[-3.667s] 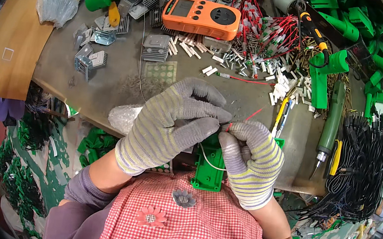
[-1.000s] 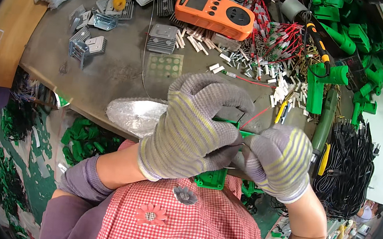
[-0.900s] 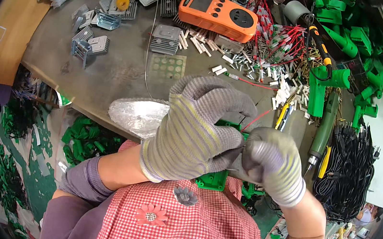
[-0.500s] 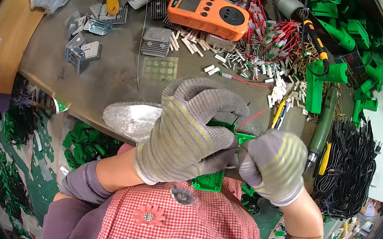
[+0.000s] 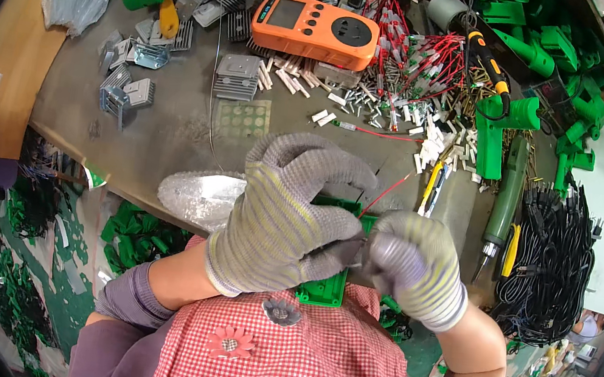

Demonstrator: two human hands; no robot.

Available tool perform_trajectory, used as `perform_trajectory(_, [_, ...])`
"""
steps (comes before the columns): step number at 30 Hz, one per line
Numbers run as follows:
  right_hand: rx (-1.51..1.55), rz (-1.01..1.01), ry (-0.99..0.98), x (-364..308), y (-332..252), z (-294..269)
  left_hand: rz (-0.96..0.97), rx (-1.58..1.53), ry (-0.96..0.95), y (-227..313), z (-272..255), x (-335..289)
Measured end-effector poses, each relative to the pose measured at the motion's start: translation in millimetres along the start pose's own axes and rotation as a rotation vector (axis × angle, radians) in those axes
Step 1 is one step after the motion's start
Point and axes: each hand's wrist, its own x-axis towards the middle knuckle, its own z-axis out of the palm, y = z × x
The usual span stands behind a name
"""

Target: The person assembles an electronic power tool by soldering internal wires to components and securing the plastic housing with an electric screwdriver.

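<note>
Both hands wear grey knitted gloves with yellowish stripes. My left hand [image 5: 287,217] is closed in front of a green plastic housing [image 5: 323,292], its thumb and fingertips pinched together and the index finger arched above. My right hand [image 5: 414,264] is closed too, its fingertips meeting the left ones over the housing. Whatever they pinch is too small and covered to name. A red wire [image 5: 391,192] and a thin black wire rise from the housing beside the fingers. The hands hide most of the housing, which sits at the table's near edge against the checked apron.
Beyond my hands stands an orange meter [image 5: 315,30]. Red-wired parts [image 5: 428,68], white sleeves and screws lie behind. A green electric screwdriver [image 5: 507,193] and black cords [image 5: 543,266] are at right. Metal heat sinks [image 5: 237,77] and a clear plastic bag [image 5: 198,196] lie left.
My right hand has turned slightly at the wrist and shifted a little left, its fingers blurred. The left hand keeps its pinch. The whole view has shifted slightly.
</note>
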Motion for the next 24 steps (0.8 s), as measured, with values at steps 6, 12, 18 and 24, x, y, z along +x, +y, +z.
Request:
perform_trajectory(6, [-0.792, -0.699, 0.136, 9.7, 5.7, -12.4, -0.011, -0.005, -0.062, -1.2, -0.4, 2.5])
perform_trajectory(12, [-0.548, -0.575, 0.132, 12.4, 21.5, -11.9, -0.009, 0.048, -0.169, -7.2, -3.8, 5.2])
perform_trajectory(18, [-1.055, -0.484, 0.567, 64.1, 35.0, -63.9, -0.067, 0.006, -0.098, -10.2, -3.5, 3.0])
perform_trajectory(24, [-1.061, -0.424, 0.448, 70.7, 32.4, -70.7, -0.067, 0.013, -0.086, -11.2, -3.0, 3.2])
